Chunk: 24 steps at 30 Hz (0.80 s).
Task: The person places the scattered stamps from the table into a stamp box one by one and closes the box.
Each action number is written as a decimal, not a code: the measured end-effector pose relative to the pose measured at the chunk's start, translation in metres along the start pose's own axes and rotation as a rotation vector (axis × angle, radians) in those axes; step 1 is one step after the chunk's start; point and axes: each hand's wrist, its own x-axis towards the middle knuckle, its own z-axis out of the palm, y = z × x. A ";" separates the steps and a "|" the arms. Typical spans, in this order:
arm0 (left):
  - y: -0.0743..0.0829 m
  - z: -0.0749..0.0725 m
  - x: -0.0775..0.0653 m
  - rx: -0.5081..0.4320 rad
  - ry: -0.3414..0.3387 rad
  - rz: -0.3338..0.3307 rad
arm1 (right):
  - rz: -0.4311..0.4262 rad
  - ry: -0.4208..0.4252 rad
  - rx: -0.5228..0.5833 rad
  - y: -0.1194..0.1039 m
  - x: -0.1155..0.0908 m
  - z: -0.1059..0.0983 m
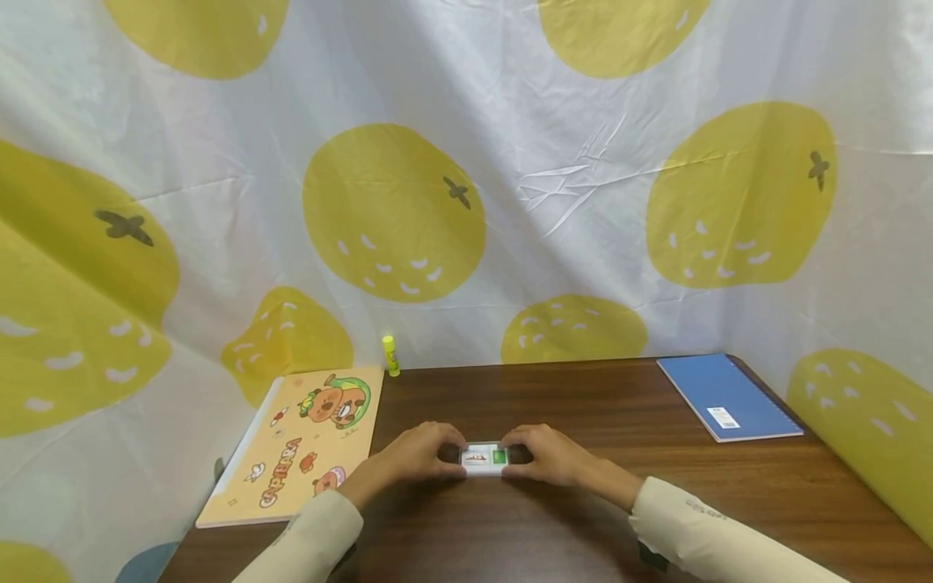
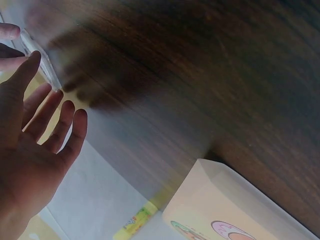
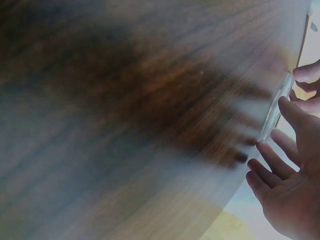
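A small flat white rectangular pack [image 1: 483,468], printed with a picture and a green square, is held level between both hands in the middle of the head view. My left hand [image 1: 419,452] pinches its left end between thumb and fingertips. On the opposite end, my right hand [image 1: 548,455] does the same. Seen edge-on in the left wrist view, the pack [image 2: 44,65] looks thin and shiny, like clear plastic. Its edge [image 3: 274,112] also shows in the right wrist view, where the other fingers are spread below the thumb.
On the brown wooden table [image 1: 568,397], a capybara-print pad [image 1: 321,453] lies at left. A yellow glue stick [image 1: 391,356] stands upright at the back edge. At far right lies a blue notebook [image 1: 729,393]. A lemon-print curtain [image 1: 554,243] hangs behind and around the table.
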 end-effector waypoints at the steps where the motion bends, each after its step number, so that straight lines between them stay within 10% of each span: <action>1: 0.000 0.000 0.001 -0.002 -0.001 -0.002 | 0.001 0.001 0.000 0.000 0.000 0.000; 24: 0.003 0.003 0.007 0.038 0.023 0.002 | 0.013 0.024 -0.073 -0.008 0.000 -0.003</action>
